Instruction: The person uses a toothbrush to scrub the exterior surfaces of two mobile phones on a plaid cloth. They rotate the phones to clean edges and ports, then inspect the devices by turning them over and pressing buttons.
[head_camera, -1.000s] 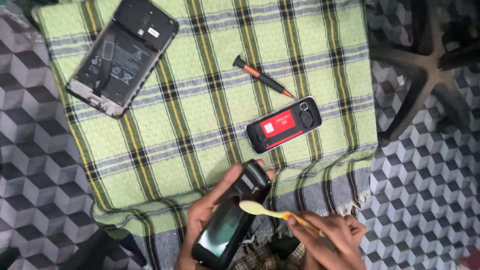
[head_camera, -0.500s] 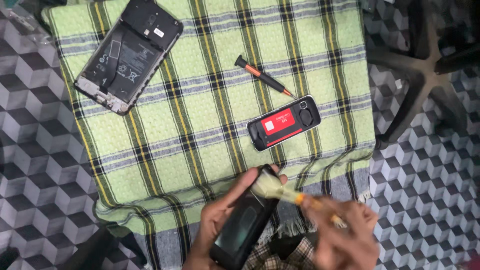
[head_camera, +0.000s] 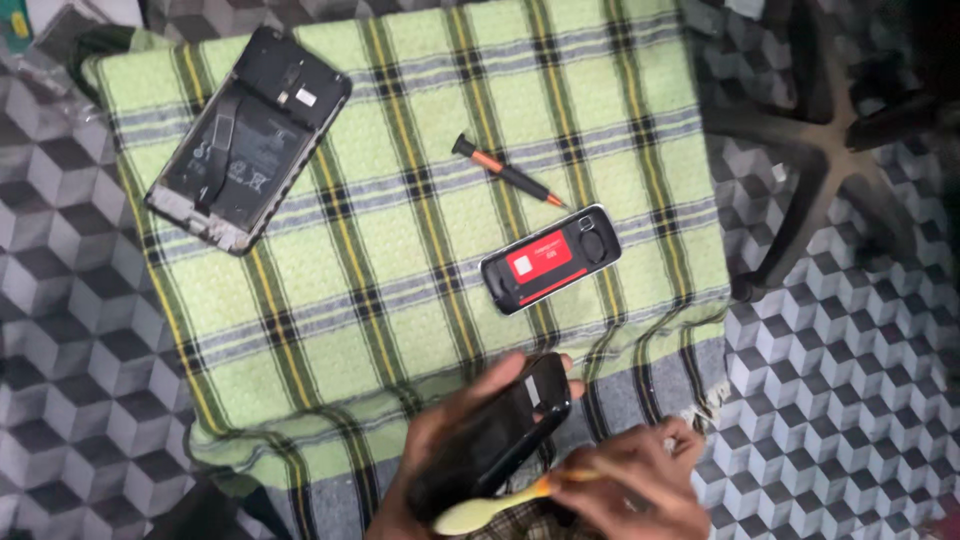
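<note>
— What have I got in hand here?

— My left hand (head_camera: 455, 440) wraps a dark phone (head_camera: 497, 440), fingers curled round its edges, just off the near edge of the green checked cloth (head_camera: 400, 250). My right hand (head_camera: 640, 480) pinches a yellow brush (head_camera: 500, 505) by its handle, head low beside the phone.

— How do I do it well?

— I'd judge short, light strokes, phone tilted so dust falls away, grip firm. Keep clear of the red-backed phone (head_camera: 550, 260), the screwdriver (head_camera: 508, 172) and the opened phone (head_camera: 250, 138) at the far left corner.
</note>
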